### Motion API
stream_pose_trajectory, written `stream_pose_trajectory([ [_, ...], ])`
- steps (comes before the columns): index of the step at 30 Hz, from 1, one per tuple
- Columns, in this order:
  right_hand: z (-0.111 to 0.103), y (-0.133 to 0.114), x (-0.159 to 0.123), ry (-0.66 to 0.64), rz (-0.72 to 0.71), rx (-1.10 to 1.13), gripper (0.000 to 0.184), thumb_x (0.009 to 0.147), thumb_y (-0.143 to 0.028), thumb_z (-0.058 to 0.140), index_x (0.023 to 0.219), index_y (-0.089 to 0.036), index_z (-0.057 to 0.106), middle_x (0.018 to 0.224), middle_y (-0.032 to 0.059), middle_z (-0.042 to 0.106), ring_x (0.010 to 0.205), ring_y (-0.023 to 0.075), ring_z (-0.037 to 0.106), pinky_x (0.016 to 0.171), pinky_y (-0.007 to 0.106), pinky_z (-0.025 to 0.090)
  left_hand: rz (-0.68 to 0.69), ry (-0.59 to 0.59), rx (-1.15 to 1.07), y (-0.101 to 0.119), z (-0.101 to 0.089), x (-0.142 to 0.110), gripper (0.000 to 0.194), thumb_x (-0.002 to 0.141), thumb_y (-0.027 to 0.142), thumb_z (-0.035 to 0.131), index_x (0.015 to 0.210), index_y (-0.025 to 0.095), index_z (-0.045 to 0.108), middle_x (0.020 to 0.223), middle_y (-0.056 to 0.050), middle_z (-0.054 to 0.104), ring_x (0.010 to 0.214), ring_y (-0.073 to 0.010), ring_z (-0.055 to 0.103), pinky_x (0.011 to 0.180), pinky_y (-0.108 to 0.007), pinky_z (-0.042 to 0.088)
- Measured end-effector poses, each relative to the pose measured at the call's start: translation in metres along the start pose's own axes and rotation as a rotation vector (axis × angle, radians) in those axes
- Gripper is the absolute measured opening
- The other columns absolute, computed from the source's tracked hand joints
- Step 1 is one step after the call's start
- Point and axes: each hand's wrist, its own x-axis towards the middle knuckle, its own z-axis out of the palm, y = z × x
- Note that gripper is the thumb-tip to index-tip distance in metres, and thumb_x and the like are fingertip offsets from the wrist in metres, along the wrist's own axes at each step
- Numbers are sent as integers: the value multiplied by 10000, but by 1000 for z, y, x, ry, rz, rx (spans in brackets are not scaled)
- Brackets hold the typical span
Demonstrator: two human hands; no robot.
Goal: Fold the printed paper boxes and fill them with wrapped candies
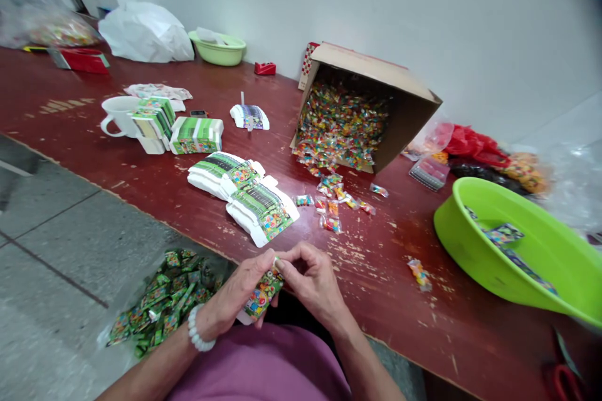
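Note:
My left hand (pixel 241 288) is wrapped round a small green printed candy box (pixel 264 291), held tilted just off the table's front edge. At the box's upper end, the fingers of my right hand (pixel 310 276) pinch its flap. Whether anything is inside the box cannot be seen. Beyond my hands lie two stacks of flat green cartons, a nearer stack (pixel 263 207) and a farther stack (pixel 221 172). Small wrapped candies (pixel 332 200) are scattered to their right, in front of a tipped cardboard box (pixel 409 84) full of more candies.
A green basin (pixel 531 244) stands at right, with scissors (pixel 567 369) near the table's corner. A white mug (pixel 120 116) and bundled cartons (pixel 196 136) are at left. Below the edge, a clear bag (pixel 164 301) holds many filled green boxes. One wrapped candy (pixel 419 274) lies alone.

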Motion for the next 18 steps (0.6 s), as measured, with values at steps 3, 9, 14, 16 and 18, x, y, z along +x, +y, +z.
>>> stream_pose_trajectory([
  [3, -1, 7, 2, -43, 27, 6, 215, 814, -326, 703, 686, -177, 616, 600, -25, 600, 494, 93, 493, 467, 208, 363, 6, -13, 65, 1, 0, 1, 654, 858, 744, 430, 1008, 149, 656, 635, -21, 624, 420, -130, 557, 366, -202, 430],
  [9, -3, -3, 1, -105, -24, -29, 195, 847, -313, 676, 705, -189, 628, 673, -20, 598, 564, 111, 532, 533, 228, 402, -62, 12, 35, -3, -3, 5, 633, 889, 711, 417, 900, 132, 671, 595, -23, 611, 409, -125, 552, 358, -194, 428],
  [14, -2, 1, -8, -131, -117, -3, 115, 921, -301, 622, 913, -221, 705, 902, 25, 660, 757, 153, 637, 704, 277, 499, -41, 44, -155, -19, -6, 7, 549, 909, 615, 475, 1167, 162, 646, 607, -8, 628, 429, -133, 563, 365, -196, 437],
  [16, 4, 10, -12, -50, -205, -84, 87, 909, -247, 631, 945, -229, 709, 935, 35, 638, 813, 162, 635, 730, 282, 504, -24, 56, -216, -29, -7, 8, 548, 891, 576, 530, 1272, 187, 594, 657, -9, 650, 473, -149, 593, 376, -207, 461],
  [18, 11, 16, -16, -6, -251, -129, 120, 907, -201, 613, 986, -237, 696, 961, 40, 625, 862, 170, 626, 758, 289, 505, -21, 57, -252, -35, -6, 9, 556, 879, 552, 557, 1297, 186, 576, 710, -18, 670, 478, -150, 594, 381, -224, 477],
])
